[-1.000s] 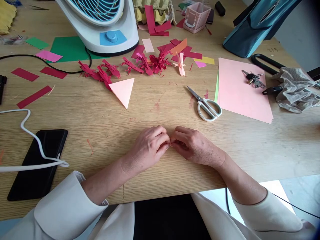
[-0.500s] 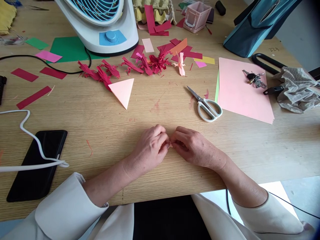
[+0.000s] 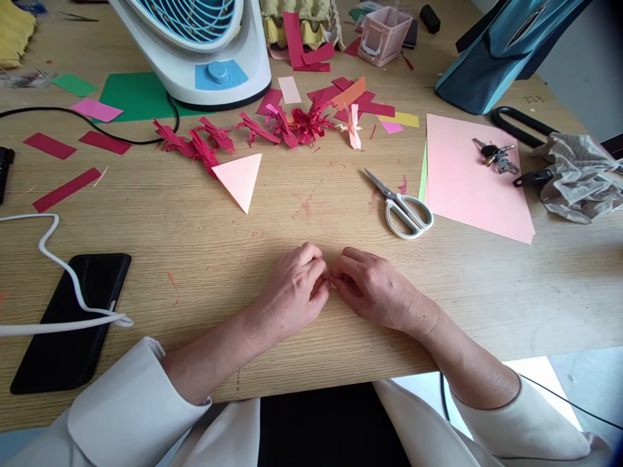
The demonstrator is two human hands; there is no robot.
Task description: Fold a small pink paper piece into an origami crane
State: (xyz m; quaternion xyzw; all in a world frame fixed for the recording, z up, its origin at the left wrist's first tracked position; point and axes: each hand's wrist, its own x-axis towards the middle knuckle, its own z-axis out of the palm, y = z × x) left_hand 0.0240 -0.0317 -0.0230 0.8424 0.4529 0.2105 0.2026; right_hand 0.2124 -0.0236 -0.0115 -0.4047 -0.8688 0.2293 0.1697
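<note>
My left hand and my right hand meet fingertip to fingertip over the wooden table. Both are closed in a pinch on a small piece of pink paper, most of which my fingers hide. Beyond my right hand lie scissors with white handles, their blades slightly apart. A pale pink paper triangle rests farther off to the left. Behind it runs a row of folded crimson paper pieces, with one light pink folded piece at its right end.
A white fan stands at the back left. Pink paper sheets with keys on top lie at the right. At the left a black phone has a white cable across it. Crimson strips are scattered around.
Both hands keep nearly the same place, with slight finger movement at the paper. The whole view has shifted very slightly.
</note>
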